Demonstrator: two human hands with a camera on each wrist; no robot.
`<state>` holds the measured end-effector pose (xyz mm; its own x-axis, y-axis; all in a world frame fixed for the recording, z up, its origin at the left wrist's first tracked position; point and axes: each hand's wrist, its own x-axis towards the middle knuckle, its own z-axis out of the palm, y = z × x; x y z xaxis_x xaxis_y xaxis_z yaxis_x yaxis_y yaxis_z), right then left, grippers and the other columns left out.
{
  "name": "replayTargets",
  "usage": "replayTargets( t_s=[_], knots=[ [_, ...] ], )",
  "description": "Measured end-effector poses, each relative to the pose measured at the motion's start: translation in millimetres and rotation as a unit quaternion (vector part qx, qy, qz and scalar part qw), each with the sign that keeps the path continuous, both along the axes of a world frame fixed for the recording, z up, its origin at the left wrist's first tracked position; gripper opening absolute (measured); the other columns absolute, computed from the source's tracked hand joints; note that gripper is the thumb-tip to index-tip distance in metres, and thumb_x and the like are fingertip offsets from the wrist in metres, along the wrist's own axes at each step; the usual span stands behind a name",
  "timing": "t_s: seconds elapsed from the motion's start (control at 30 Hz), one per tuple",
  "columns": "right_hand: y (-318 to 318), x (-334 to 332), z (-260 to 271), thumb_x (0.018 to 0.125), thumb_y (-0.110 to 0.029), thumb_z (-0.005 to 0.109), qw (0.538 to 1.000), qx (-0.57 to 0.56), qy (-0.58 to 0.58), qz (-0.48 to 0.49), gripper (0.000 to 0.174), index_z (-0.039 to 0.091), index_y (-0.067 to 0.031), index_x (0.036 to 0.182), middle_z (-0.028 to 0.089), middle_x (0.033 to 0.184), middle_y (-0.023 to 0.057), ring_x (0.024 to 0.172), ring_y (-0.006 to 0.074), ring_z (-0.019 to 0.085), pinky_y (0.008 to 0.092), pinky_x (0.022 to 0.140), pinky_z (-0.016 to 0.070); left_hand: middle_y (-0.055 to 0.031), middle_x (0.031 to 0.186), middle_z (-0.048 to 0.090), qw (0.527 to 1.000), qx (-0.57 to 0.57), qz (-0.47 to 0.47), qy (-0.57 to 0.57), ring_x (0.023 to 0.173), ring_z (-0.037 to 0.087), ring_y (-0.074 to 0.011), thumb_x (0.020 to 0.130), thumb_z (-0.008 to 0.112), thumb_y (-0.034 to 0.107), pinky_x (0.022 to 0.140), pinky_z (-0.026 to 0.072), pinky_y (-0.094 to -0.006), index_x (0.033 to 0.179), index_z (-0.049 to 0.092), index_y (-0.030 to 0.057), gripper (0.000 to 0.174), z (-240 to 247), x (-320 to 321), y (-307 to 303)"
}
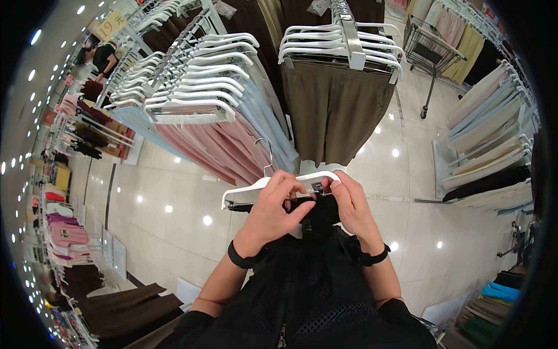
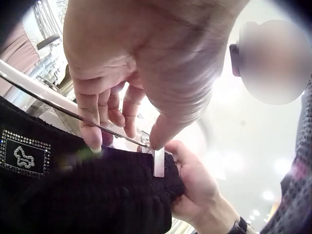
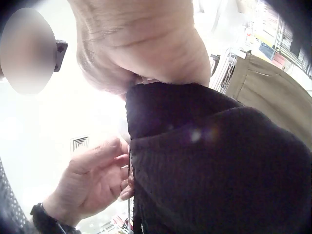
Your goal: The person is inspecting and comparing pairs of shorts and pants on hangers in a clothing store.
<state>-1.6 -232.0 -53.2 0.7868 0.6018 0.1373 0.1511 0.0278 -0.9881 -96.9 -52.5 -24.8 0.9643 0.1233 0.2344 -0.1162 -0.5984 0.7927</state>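
A white hanger (image 1: 247, 192) with a metal hook is held up in front of the body. Along its metal bar (image 2: 63, 109) hangs a black garment (image 2: 97, 195) with a gathered waistband and a rhinestone-framed patch (image 2: 25, 155). My left hand (image 1: 273, 206) reaches over the bar, its thumb and fingers pinching at a metal clip (image 2: 159, 163) near one end of the waistband. At the hanger's right end, my right hand (image 1: 353, 203) grips the waistband corner, thumb along the white arm. In the right wrist view the black cloth hides that hand's fingertips.
Directly ahead, racks carry brown trousers (image 1: 340, 110) and pink trousers (image 1: 203, 145) on white hangers. A shopping cart (image 1: 430, 49) stands at the back right. More garments (image 1: 494, 145) hang along the right side, and dark brown trousers (image 1: 128, 311) at the lower left.
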Motion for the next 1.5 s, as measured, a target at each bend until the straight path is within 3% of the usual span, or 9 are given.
replayTargets(
  t_s=[0.17, 0.4, 0.5, 0.6, 0.63, 0.73, 0.87, 1.2, 1.5],
  knots=[
    [0, 5, 0, 0.106, -0.02, 0.042, 1.0, 0.024, -0.007, -0.008, 0.029, 0.058, 0.0026, 0.096, 0.057, 0.085, 0.0052, 0.078, 0.0148, 0.049, 0.0285, 0.074, 0.0433, -0.0086, 0.098, 0.062, 0.994, -0.06, 0.042, -0.077, 0.086, 0.065, -0.0183, 0.078, 0.076, 0.001, 0.072, 0.0508, -0.027, 0.094, 0.064, 0.0008, 0.02, -6, -8, 9],
    [-13, 18, -2, 0.106, -0.019, 0.039, 0.998, 0.054, 0.0, -0.044, 0.033, 0.059, 0.0045, 0.097, 0.058, 0.089, 0.0055, 0.084, 0.0138, 0.051, 0.0279, 0.079, 0.0435, -0.0113, 0.103, 0.063, 0.962, 0.047, 0.201, -0.18, 0.095, 0.06, -0.023, 0.08, 0.069, -0.003, 0.088, 0.0467, -0.0348, 0.101, 0.064, 0.0007, 0.022, -5, -33, 71],
    [-18, 24, -3, 0.104, -0.016, 0.038, 0.997, 0.059, 0.018, -0.053, 0.031, 0.06, 0.0048, 0.096, 0.058, 0.09, 0.0051, 0.085, 0.014, 0.051, 0.0281, 0.08, 0.0435, -0.0127, 0.113, 0.063, 0.942, 0.121, 0.284, -0.132, 0.108, 0.058, -0.0235, 0.085, 0.068, 0.004, 0.098, 0.0431, -0.036, 0.119, 0.061, 0.0027, 0.035, 1, -46, 99],
    [-20, 28, -3, 0.104, -0.018, 0.037, 0.996, 0.059, 0.03, -0.052, 0.033, 0.06, 0.0046, 0.096, 0.059, 0.09, 0.0048, 0.085, 0.0136, 0.051, 0.027, 0.079, 0.0429, -0.0139, 0.131, 0.06, 0.962, -0.034, 0.27, 0.002, 0.126, 0.054, -0.024, 0.094, 0.065, 0.023, 0.109, 0.0378, -0.0374, 0.146, 0.043, 0.0053, 0.059, -8, -60, 117],
    [-21, 29, -4, 0.104, -0.02, 0.036, 0.996, 0.06, 0.033, -0.056, 0.035, 0.06, 0.0044, 0.096, 0.059, 0.09, 0.0048, 0.085, 0.0134, 0.052, 0.0265, 0.079, 0.0427, -0.0139, 0.131, 0.06, 0.961, -0.035, 0.273, 0.001, 0.126, 0.054, -0.024, 0.094, 0.065, 0.023, 0.109, 0.0378, -0.0374, 0.146, 0.043, 0.0053, 0.059, -13, -64, 117],
    [-20, 31, -4, 0.103, -0.024, 0.036, 0.994, 0.079, 0.044, -0.066, 0.038, 0.06, 0.0033, 0.094, 0.06, 0.089, 0.0044, 0.083, 0.0128, 0.053, 0.0253, 0.076, 0.0428, -0.0164, 0.116, 0.069, 0.931, -0.344, 0.112, 0.036, 0.109, 0.066, -0.0253, 0.097, 0.062, 0.026, 0.099, 0.0474, -0.0353, 0.141, 0.047, -0.0002, 0.053, -22, -67, 112],
    [-24, 34, -3, 0.103, -0.025, 0.037, 0.992, 0.082, 0.078, -0.059, 0.038, 0.061, 0.0019, 0.093, 0.061, 0.089, 0.0042, 0.079, 0.012, 0.055, 0.0254, 0.074, 0.0443, -0.0182, 0.098, 0.073, 0.939, -0.295, 0.099, 0.145, 0.086, 0.074, -0.0255, 0.096, 0.064, 0.029, 0.082, 0.0563, -0.0327, 0.127, 0.058, -0.0018, 0.044, -15, -74, 115],
    [-31, 37, -9, 0.102, -0.028, 0.038, 0.985, 0.098, 0.103, -0.094, 0.038, 0.062, -0.0001, 0.09, 0.064, 0.088, 0.0047, 0.074, 0.0097, 0.054, 0.0232, 0.068, 0.0429, -0.0158, 0.098, 0.075, 0.9, -0.414, 0.003, 0.137, 0.093, 0.072, -0.0193, 0.073, 0.085, 0.012, 0.081, 0.0566, -0.0287, 0.113, 0.06, -0.0005, 0.049, -15, -76, 111],
    [-37, 46, -7, 0.105, -0.027, 0.045, 0.97, 0.123, 0.158, -0.138, 0.035, 0.06, -0.0029, 0.085, 0.059, 0.077, -0.0004, 0.068, 0.0057, 0.051, 0.0214, 0.063, 0.0394, -0.0172, 0.104, 0.073, 0.935, -0.344, -0.026, 0.086, 0.1, 0.072, -0.0219, 0.078, 0.073, -0.002, 0.085, 0.0565, -0.0302, 0.126, 0.056, -0.0027, 0.05, 19, -69, 82]
  ],
)
